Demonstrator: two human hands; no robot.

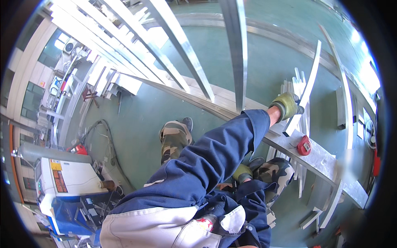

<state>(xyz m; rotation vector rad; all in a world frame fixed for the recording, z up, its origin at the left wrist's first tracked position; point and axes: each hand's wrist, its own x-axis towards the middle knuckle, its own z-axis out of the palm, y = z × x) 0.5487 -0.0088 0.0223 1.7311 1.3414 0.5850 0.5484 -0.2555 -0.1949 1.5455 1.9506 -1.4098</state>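
My left arm, in a dark blue sleeve, stretches across to the right. Its hand (285,106), in a yellow-green glove, is closed around a pale metal square tube (308,84). The tube slants upward, its lower end at the long metal beam (320,165). Lower down, beside the camouflage trouser leg, my right hand (242,172) shows part of a similar glove. Its fingers are hidden by the left sleeve, so what it holds cannot be seen. On the beam, just right of the tube's lower end, sits a red tape measure (304,145).
Several long metal bars (178,45) stand slanting from the beam ahead and to the left. Thin profiles (295,84) lie beyond the left hand. A white machine (72,175) with a gas cylinder (45,153) and dark hose (109,140) stands on the left. Short offcuts (312,218) lie at lower right.
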